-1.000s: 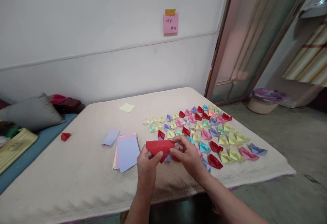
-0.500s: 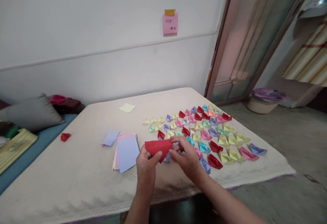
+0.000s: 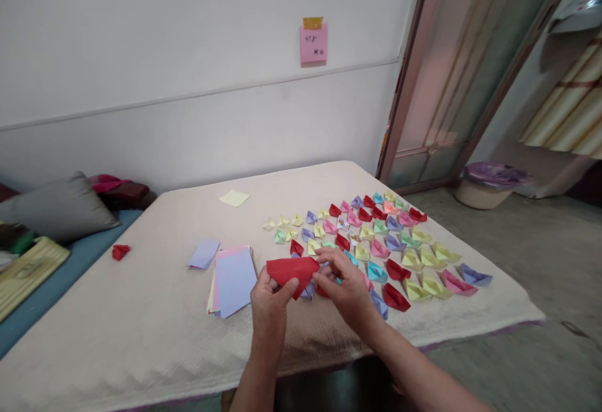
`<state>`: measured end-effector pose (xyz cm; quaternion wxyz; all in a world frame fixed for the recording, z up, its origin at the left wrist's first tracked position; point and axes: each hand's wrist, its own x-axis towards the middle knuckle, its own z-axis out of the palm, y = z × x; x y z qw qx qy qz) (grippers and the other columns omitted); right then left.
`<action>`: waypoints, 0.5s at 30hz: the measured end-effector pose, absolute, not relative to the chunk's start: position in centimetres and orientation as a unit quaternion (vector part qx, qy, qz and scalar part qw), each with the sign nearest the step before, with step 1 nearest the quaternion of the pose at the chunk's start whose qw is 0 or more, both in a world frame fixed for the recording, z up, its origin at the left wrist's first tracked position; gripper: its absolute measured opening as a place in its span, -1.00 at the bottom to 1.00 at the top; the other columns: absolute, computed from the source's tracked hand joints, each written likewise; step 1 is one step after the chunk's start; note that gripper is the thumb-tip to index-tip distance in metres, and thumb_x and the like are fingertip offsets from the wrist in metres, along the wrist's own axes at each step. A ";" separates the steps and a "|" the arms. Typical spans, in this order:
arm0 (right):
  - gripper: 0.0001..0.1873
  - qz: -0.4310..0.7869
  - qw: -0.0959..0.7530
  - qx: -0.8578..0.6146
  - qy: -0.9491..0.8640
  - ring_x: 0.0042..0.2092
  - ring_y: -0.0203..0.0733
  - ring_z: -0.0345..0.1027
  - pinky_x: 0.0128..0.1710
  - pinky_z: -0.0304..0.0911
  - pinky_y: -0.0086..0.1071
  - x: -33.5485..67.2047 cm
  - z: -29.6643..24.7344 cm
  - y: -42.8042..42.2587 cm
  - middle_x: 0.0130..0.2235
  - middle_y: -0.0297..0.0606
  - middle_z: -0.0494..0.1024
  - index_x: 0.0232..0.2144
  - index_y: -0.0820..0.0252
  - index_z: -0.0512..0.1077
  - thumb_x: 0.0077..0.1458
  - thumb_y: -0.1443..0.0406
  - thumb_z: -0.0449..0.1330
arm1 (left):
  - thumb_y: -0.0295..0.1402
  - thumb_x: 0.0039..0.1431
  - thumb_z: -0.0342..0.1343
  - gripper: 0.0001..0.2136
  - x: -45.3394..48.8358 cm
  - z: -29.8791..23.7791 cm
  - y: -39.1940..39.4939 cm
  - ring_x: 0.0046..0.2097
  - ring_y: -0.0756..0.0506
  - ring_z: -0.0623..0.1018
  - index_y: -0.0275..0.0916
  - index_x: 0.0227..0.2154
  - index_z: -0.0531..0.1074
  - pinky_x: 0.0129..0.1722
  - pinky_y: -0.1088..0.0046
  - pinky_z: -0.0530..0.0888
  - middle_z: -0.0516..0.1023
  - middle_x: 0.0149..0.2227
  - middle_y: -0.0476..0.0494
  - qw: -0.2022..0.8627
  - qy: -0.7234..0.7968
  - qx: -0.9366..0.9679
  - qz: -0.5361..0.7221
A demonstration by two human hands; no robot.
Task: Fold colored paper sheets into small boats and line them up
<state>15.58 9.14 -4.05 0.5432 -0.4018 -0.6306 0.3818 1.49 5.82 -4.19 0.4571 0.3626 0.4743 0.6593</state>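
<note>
A folded piece of red paper is held up over the near part of the cloth-covered surface. My left hand is closed on its left part, the thumb pressed on the front face and the fingers behind. At the paper's right corner, my right hand has its curled fingers and thumb closed around the edge; the fingertips behind are partly hidden. Beyond and to the right lie many small folded paper boats, among them a red boat and a blue-purple boat. Some boats are hidden behind my hands.
Left of my hands lies a stack of coloured paper, beside a smaller purple pile. A yellow sheet lies farther back, a small red folded piece at far left. A pink note is taped to the wall.
My right thumb has shifted slightly right along the paper's corner, and a bit of red shows beneath it. The left hand and the paper have stayed nearly still.
</note>
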 end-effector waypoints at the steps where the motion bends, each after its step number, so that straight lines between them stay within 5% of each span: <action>1: -0.85 0.372 0.543 -0.402 -0.636 -0.49 -0.35 0.22 -0.48 0.23 -0.40 15.6 -4.1 9.1 -0.08 -0.18 0.39 -0.35 0.14 0.36 -0.04 0.41 0.18 | -0.42 -0.09 0.25 -0.67 1.5 -4.2 5.8 -0.24 -0.12 0.56 -0.32 -0.20 0.40 -0.23 0.40 0.44 0.60 -0.31 -0.14 0.456 0.476 0.361 0.659; 10: -0.86 0.361 0.551 -0.395 -0.640 -0.50 -0.38 0.20 -0.49 0.22 -0.42 15.5 -4.3 9.1 -0.09 -0.17 0.39 -0.36 0.16 0.35 -0.06 0.42 0.17 | -0.43 -0.07 0.24 -0.68 1.6 -4.1 5.8 -0.25 -0.10 0.56 -0.32 -0.19 0.39 -0.22 0.40 0.44 0.60 -0.29 -0.14 0.457 0.471 0.367 0.660; 15: -0.74 0.523 0.527 -0.380 -0.551 -0.58 -0.43 0.10 -0.62 0.05 -0.49 15.5 -4.1 9.6 -0.28 -0.28 0.43 -0.28 0.16 0.36 -0.12 0.37 0.24 | -0.43 -0.09 0.25 -0.69 1.4 -4.3 5.9 -0.25 -0.10 0.56 -0.31 -0.22 0.40 -0.23 0.42 0.44 0.60 -0.33 -0.11 0.457 0.476 0.370 0.654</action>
